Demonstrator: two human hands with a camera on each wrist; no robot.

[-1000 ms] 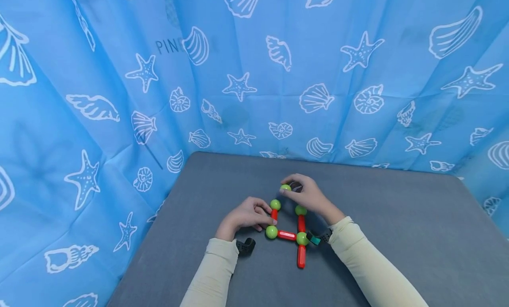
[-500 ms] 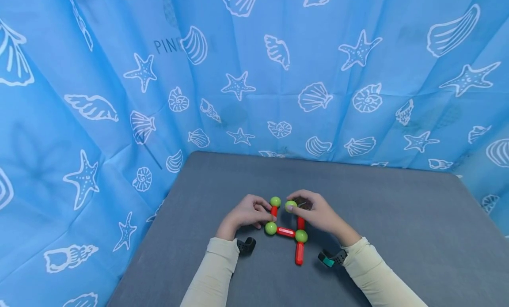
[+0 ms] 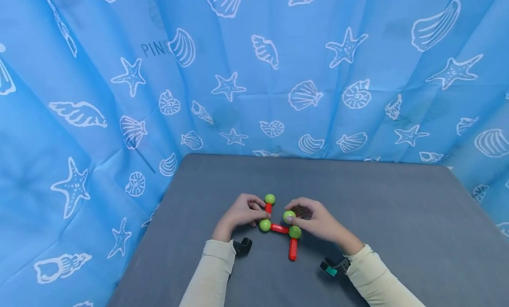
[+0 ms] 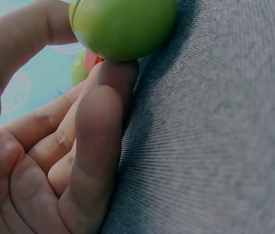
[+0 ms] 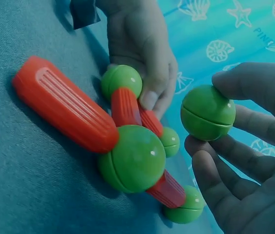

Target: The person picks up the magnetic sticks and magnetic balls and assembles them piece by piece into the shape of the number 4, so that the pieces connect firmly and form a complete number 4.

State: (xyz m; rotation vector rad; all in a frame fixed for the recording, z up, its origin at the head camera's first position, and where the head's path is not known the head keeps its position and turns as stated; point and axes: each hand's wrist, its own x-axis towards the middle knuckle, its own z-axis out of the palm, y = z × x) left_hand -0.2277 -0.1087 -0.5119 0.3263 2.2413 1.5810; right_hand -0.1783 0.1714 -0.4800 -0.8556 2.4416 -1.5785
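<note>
A flat frame of red rods and green balls lies on the table. My left hand [image 3: 242, 211] pinches its left red rod [image 3: 268, 208], between a far ball [image 3: 270, 199] and a corner ball [image 3: 264, 225]. In the left wrist view, a green ball [image 4: 125, 29] is close above the fingertips. My right hand [image 3: 318, 218] holds a loose green ball [image 5: 208, 113] by the fingertips, raised above the frame. Below it lie the junction ball [image 5: 137, 158], a free-ended red rod [image 5: 64, 105], and another rod [image 5: 169, 190] capped with a ball [image 5: 188, 205], mostly hidden in the head view.
The grey cloth-covered table [image 3: 397, 218] spreads around both arms. A blue curtain [image 3: 254, 99] with white shells and starfish hangs along its back and left sides. Each wrist wears a black band.
My right hand has come nearer to me with the loose ball, from beyond the frame to over its junction ball. The left hand keeps its pinch on the rod. The head view has shifted slightly.
</note>
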